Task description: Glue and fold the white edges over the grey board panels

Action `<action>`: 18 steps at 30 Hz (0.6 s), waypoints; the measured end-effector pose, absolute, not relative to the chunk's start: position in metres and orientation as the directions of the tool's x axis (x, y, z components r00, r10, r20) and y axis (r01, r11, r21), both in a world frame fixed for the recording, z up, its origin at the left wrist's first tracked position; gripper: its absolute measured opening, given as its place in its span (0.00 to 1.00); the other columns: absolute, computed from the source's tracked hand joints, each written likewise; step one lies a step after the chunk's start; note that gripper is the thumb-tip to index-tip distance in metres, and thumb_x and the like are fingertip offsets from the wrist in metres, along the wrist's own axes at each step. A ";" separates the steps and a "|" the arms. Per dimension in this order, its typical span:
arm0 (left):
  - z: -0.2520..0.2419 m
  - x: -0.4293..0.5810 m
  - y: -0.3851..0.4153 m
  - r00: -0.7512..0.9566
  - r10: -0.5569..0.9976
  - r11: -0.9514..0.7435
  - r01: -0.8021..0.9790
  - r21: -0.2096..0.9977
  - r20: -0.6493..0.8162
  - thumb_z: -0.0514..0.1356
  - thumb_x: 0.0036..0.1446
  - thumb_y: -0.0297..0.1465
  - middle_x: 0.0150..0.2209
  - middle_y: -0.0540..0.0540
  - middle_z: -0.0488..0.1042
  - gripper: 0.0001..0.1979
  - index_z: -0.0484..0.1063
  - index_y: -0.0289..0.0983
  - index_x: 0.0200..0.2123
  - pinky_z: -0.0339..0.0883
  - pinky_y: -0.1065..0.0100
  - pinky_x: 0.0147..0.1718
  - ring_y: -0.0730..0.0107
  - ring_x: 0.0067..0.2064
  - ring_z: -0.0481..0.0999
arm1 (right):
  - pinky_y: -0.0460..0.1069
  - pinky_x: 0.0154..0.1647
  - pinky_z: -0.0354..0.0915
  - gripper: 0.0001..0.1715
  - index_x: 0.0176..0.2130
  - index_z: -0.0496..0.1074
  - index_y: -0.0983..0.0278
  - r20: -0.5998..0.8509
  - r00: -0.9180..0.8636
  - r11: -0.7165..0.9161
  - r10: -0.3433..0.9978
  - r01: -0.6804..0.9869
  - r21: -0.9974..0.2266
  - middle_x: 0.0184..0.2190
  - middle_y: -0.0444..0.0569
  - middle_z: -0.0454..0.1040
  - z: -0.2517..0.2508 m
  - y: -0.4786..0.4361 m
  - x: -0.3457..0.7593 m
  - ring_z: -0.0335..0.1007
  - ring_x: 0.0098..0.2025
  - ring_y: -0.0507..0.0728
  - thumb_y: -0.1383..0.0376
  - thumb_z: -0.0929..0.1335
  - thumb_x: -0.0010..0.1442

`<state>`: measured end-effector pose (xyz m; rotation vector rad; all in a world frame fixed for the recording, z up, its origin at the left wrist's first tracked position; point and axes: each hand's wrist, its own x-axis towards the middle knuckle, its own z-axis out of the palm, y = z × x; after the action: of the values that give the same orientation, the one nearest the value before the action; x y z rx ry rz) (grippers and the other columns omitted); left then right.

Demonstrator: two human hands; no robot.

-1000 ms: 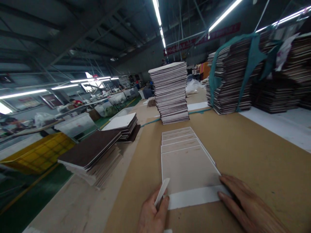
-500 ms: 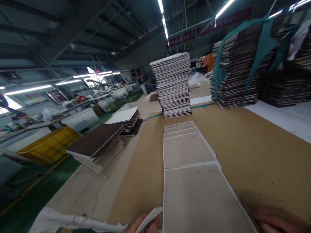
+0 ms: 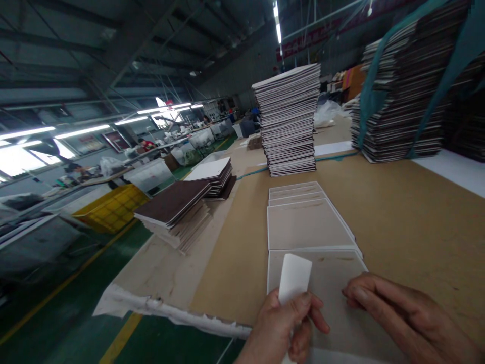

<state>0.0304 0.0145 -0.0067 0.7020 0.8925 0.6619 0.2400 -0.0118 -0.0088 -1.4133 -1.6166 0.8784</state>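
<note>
One white strip (image 3: 295, 275) is pinched between thumb and fingers of the left hand (image 3: 275, 321), over the nearest of at least four overlapping boards (image 3: 312, 225). The right hand (image 3: 401, 308) angles inward over that board, fingers curled, tips together; I cannot tell whether they grip anything. I count one tall stack (image 3: 290, 124) beyond.

Passage over brown tabletop (image 3: 413, 217) right of overlapping boards (image 3: 310, 222); tall stack (image 3: 290, 126) blocks far end, brown-topped pile (image 3: 172, 202) left.
</note>
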 end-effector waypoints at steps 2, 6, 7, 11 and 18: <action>-0.008 0.036 0.012 0.482 0.752 0.597 -0.207 0.775 -0.450 0.68 0.43 0.50 0.24 0.47 0.76 0.27 0.72 0.32 0.34 0.44 0.74 0.11 0.86 0.12 0.53 | 0.42 0.27 0.66 0.22 0.28 0.70 0.60 0.074 -0.077 0.098 0.994 0.377 -0.921 0.23 0.43 0.70 -0.003 -0.002 0.230 0.68 0.26 0.51 0.49 0.62 0.65; -0.007 0.040 0.004 0.476 0.758 0.542 -0.082 0.836 -0.445 0.66 0.46 0.53 0.24 0.50 0.74 0.31 0.70 0.32 0.41 0.43 0.74 0.13 0.86 0.13 0.52 | 0.43 0.29 0.66 0.21 0.30 0.67 0.60 -0.045 -0.143 -0.018 0.989 0.182 -0.983 0.23 0.41 0.70 0.000 0.010 0.215 0.68 0.27 0.51 0.48 0.64 0.63; -0.007 0.040 0.003 0.477 0.754 0.530 -0.033 0.847 -0.453 0.66 0.46 0.54 0.24 0.51 0.74 0.33 0.70 0.31 0.42 0.43 0.73 0.13 0.86 0.13 0.52 | 0.43 0.27 0.65 0.21 0.29 0.67 0.60 -0.072 -0.154 -0.049 0.985 0.153 -0.987 0.21 0.41 0.70 0.000 0.011 0.214 0.67 0.25 0.51 0.47 0.65 0.62; -0.003 0.043 0.001 0.462 0.749 0.510 0.054 0.859 -0.474 0.64 0.44 0.58 0.21 0.53 0.71 0.37 0.72 0.31 0.44 0.43 0.73 0.14 0.84 0.14 0.52 | 0.43 0.27 0.64 0.24 0.24 0.67 0.62 -0.105 -0.157 -0.094 0.982 0.076 -0.993 0.19 0.40 0.68 0.002 0.009 0.214 0.66 0.23 0.50 0.48 0.65 0.63; 0.009 0.049 0.003 0.484 0.765 0.477 0.019 0.879 -0.426 0.63 0.45 0.58 0.16 0.58 0.61 0.36 0.73 0.32 0.43 0.38 0.73 0.12 0.84 0.13 0.48 | 0.45 0.27 0.66 0.23 0.26 0.69 0.62 -0.101 -0.187 -0.107 0.977 -0.021 -0.994 0.21 0.42 0.67 0.011 0.007 0.215 0.67 0.25 0.52 0.47 0.66 0.61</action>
<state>0.0492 0.0034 0.0091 0.9763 0.9682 0.5547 0.2155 0.0069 0.0109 -1.1692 -1.2710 1.4394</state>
